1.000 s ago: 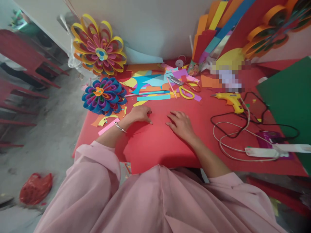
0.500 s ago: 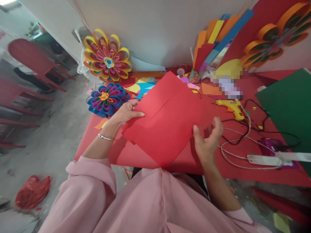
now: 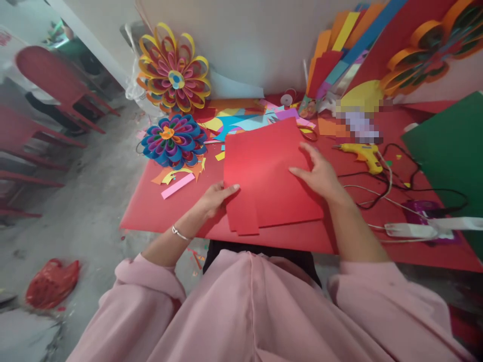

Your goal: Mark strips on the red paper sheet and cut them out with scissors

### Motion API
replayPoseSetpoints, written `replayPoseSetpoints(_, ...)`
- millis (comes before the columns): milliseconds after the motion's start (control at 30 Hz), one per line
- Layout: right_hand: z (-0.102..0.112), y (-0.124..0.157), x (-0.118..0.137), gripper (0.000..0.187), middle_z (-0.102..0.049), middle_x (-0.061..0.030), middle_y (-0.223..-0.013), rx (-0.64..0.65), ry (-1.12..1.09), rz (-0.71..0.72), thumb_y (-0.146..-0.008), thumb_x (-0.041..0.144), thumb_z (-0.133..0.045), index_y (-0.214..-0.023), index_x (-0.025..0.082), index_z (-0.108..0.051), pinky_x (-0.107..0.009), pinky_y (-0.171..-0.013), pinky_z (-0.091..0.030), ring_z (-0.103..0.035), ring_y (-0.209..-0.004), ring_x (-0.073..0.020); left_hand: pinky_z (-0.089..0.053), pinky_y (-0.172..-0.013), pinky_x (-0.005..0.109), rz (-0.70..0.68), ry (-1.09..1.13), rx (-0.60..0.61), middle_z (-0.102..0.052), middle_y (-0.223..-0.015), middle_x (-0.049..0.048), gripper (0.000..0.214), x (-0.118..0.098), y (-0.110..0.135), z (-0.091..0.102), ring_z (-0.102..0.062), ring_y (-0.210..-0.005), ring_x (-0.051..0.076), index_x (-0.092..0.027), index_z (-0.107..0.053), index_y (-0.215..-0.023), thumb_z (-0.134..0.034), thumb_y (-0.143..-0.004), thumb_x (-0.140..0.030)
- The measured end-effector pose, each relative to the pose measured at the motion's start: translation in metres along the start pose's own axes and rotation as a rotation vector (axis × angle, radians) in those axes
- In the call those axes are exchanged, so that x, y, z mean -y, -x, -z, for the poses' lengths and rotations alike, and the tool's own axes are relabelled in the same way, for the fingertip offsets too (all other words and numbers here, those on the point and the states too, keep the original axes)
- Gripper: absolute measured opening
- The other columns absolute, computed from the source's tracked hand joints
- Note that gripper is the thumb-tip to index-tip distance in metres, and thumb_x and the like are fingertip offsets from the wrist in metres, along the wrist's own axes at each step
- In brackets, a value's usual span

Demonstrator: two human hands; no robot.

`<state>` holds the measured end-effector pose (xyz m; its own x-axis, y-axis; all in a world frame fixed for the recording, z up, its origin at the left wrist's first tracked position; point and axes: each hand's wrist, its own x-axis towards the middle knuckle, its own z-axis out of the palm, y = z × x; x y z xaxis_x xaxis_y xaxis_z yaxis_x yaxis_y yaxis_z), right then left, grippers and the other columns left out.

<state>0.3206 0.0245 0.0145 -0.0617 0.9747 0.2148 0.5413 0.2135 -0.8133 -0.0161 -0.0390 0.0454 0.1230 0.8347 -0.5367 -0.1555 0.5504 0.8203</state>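
A red sheet of card (image 3: 271, 171) is held in front of me over the red-covered table (image 3: 151, 211). A narrower red strip (image 3: 245, 216) lies along its left side and juts past the lower edge. My left hand (image 3: 219, 198) pinches the left edge, thumb on top and fingers underneath. At the right side of the card, my right hand (image 3: 317, 173) has its thumb and fingers spread apart; it is over or beside the edge, and I cannot tell whether it touches.
Two paper-loop flowers, one yellow (image 3: 177, 75) and one blue (image 3: 175, 138), stand left. Coloured paper scraps (image 3: 241, 123) lie behind the card. A yellow glue gun (image 3: 364, 156), cables, a white power strip (image 3: 409, 230) and a green board (image 3: 449, 151) are at right.
The red card has turned from a diamond position to nearly square with me. My left hand has moved lower, and my right hand has come up and inward over its right side.
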Motion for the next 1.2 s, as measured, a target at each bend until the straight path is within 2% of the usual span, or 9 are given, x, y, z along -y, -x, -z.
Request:
replayPoseSetpoints(100,0.017,-0.044,-0.006,0.088,-0.051,-0.0106,-0.17,0.284,0.126,0.036,-0.083,0.044,-0.083,-0.163,0.028,-0.05,-0.057,-0.13,-0.04,-0.049,-0.156,-0.0348,-0.07,-0.064,0.043,0.152,0.043,0.146,-0.079,-0.084,0.0041,0.059,0.013,0.036,-0.013,-0.079,-0.066,0.024,-0.019,-0.065,-0.093,-0.105,-0.06,-0.049)
replayPoseSetpoints(200,0.012,-0.077,-0.007,0.08,-0.059,-0.009,-0.163,0.51,0.287,0.107,-0.081,0.038,-0.085,-0.156,0.029,-0.06,-0.057,-0.127,-0.043,-0.054,-0.152,-0.0348,-0.07,-0.078,0.038,0.239,0.077,0.368,-0.083,-0.102,0.0105,0.06,0.028,0.06,-0.028,-0.084,-0.093,0.028,-0.019,-0.069,-0.103,-0.103,-0.065,-0.048)
replayPoseSetpoints(367,-0.022,-0.045,0.036,0.064,-0.054,-0.0211,-0.164,0.327,0.653,0.184,-0.087,0.023,-0.08,-0.149,0.014,-0.066,-0.068,-0.123,-0.041,-0.053,-0.149,-0.0459,-0.068,-0.07,0.038,0.37,-0.131,0.623,-0.084,-0.094,0.0139,0.062,0.046,0.074,-0.035,-0.083,-0.081,0.028,-0.02,-0.074,-0.1,-0.091,-0.071,-0.072)
replayPoseSetpoints(467,-0.041,0.032,0.07,0.047,-0.055,-0.0208,-0.164,0.279,0.656,0.266,-0.105,0.027,-0.058,-0.15,0.018,-0.065,-0.064,-0.117,-0.047,-0.058,-0.145,-0.0415,-0.066,-0.072,0.038,0.084,-0.408,0.592,-0.083,-0.089,0.0112,0.053,0.039,0.077,-0.023,-0.081,-0.077,0.025,-0.022,-0.078,-0.095,-0.078,-0.083,-0.074)
replayPoseSetpoints(633,-0.061,0.152,0.085,0.04,-0.065,-0.0188,-0.154,0.281,0.648,0.334,-0.111,0.034,-0.049,-0.14,0.019,-0.072,-0.058,-0.123,-0.042,-0.059,-0.145,-0.0355,-0.056,-0.109,0.047,-0.787,-0.935,0.089,-0.083,-0.117,0.0128,0.031,-0.002,0.025,0.007,-0.077,-0.115,0.031,-0.024,-0.084,-0.104,-0.066,-0.099,-0.049)
replayPoseSetpoints(733,-0.064,0.184,0.072,0.044,-0.062,-0.0197,-0.158,0.208,0.668,0.24,-0.112,0.037,-0.047,-0.145,0.017,-0.069,-0.061,-0.125,-0.038,-0.055,-0.149,-0.0367,-0.043,-0.126,0.051,-0.999,-1.108,0.138,-0.071,-0.147,0.0169,0.035,-0.016,-0.039,0.02,-0.062,-0.145,0.034,-0.019,-0.082,-0.117,-0.059,-0.102,-0.041)
replayPoseSetpoints(800,-0.066,0.191,0.063,0.048,-0.057,-0.0203,-0.163,0.19,0.673,0.188,-0.111,0.038,-0.048,-0.151,0.016,-0.065,-0.062,-0.126,-0.037,-0.05,-0.154,-0.0386,-0.037,-0.13,0.053,-0.986,-1.213,0.208,-0.067,-0.152,0.0205,0.038,-0.014,-0.074,0.025,-0.058,-0.15,0.034,-0.014,-0.079,-0.125,-0.06,-0.101,-0.037)
replayPoseSetpoints(967,-0.081,0.171,0.057,0.06,-0.044,-0.0249,-0.171,0.227,0.671,0.103,-0.11,0.044,-0.05,-0.159,0.009,-0.055,-0.067,-0.129,-0.03,-0.036,-0.162,-0.044,-0.029,-0.133,0.06,-0.927,-1.213,0.137,-0.06,-0.16,0.0178,0.046,0.001,-0.101,0.032,-0.051,-0.156,0.034,-0.016,-0.072,-0.141,-0.057,-0.105,-0.041)
replayPoseSetpoints(1200,-0.118,0.068,0.061,0.062,-0.035,-0.0273,-0.175,0.21,0.638,0.027,-0.11,0.044,-0.048,-0.161,0.008,-0.052,-0.072,-0.128,-0.025,-0.028,-0.165,-0.0466,-0.038,-0.131,0.052,-0.874,-0.956,0.239,-0.072,-0.146,0.0162,0.063,-0.014,-0.098,0.044,-0.061,-0.147,0.031,-0.02,-0.08,-0.127,-0.044,-0.107,-0.068)
